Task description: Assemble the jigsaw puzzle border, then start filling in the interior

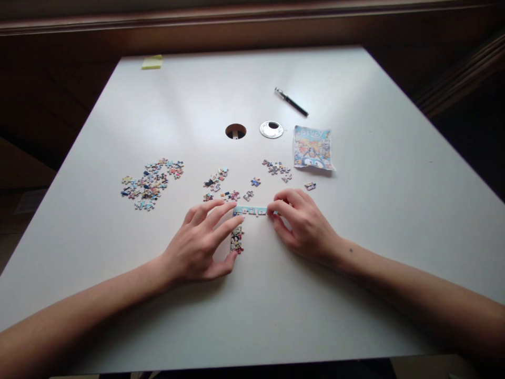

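Note:
Joined jigsaw pieces form a corner on the table: a light-blue row (252, 211) runs sideways, and a darker column (236, 239) comes down from its left end. My left hand (203, 239) is spread beside the column, fingertips at the corner and thumb touching the column's lower end. At the row's right end, my right hand (295, 218) has its fingers pinched together on a puzzle piece, mostly hidden by the fingertips. Just beyond the row lie loose jigsaw pieces (248, 196), several of them close to my left fingers.
A large pile of jigsaw pieces (152, 184) lies left, with smaller clusters (277, 168) nearer the middle. A printed picture sheet (313, 148) and a black pen (292, 102) are at right. Behind are a round table hole (235, 131), its metal cover (271, 129) and a yellow note (152, 62).

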The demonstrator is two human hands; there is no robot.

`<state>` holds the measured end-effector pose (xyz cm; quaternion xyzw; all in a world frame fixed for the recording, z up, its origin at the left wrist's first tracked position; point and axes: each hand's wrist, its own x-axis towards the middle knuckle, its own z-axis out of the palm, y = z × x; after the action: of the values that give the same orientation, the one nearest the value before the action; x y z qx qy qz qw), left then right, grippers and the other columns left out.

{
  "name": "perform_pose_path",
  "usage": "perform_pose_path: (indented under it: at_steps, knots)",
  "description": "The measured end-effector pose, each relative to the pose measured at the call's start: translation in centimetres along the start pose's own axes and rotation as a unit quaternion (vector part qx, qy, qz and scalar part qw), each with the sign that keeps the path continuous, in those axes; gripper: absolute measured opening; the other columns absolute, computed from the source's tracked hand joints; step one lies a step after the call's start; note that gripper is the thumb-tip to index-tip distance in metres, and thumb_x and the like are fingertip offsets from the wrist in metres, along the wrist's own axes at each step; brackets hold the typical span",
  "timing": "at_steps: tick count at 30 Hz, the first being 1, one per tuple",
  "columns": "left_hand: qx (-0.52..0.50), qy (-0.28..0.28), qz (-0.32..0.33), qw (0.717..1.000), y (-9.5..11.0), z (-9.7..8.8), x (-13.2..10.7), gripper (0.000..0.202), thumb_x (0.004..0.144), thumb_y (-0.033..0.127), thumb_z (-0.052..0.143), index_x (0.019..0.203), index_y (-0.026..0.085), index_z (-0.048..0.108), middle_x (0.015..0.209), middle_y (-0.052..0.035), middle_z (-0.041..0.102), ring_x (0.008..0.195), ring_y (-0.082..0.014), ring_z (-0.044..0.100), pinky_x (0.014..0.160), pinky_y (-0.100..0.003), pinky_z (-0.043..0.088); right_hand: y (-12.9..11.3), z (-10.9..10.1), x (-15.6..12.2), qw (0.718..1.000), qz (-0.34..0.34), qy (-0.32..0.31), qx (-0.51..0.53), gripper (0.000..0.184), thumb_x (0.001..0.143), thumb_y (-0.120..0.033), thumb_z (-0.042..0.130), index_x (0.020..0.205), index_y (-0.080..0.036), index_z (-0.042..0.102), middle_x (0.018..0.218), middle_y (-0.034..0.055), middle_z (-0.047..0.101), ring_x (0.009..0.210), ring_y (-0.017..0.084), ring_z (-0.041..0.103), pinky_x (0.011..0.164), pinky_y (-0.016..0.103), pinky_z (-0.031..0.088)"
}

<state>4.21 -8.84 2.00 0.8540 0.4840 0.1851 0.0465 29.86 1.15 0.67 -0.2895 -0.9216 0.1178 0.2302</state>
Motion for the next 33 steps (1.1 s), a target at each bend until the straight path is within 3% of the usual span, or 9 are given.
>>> perform_pose_path:
  at_steps: [9, 33]
  knots:
    - [-0.01, -0.035, -0.008, 0.999, -0.19, 0.1, 0.04, 0.05, 0.085, 0.035, 0.062, 0.133, 0.02, 0.055, 0.151, -0.0126, 0.05, 0.138, -0.0348, 0.044, 0.108, -0.051, 0.035, 0.04, 0.08, -0.01, 1.0, 0.006, -0.008, 0.0, 0.013, 0.088, -0.01, 0.055, 0.094, -0.02, 0.06, 0.097, 0.0087, 0.061, 0.089, 0.023, 0.053, 0.082, 0.04, 0.045]
    - [-0.017, -0.044, -0.009, 0.999, -0.3, 0.18, 0.05, 0.05, 0.085, 0.034, 0.062, 0.132, 0.022, 0.056, 0.151, -0.0127, 0.048, 0.138, -0.0354, 0.042, 0.108, -0.051, 0.034, 0.1, -0.06, -0.1, 1.0, 0.001, -0.017, 0.012, 0.026, 0.079, -0.003, 0.052, 0.095, -0.021, 0.059, 0.099, 0.0083, 0.061, 0.091, 0.024, 0.054, 0.083, 0.04, 0.044]
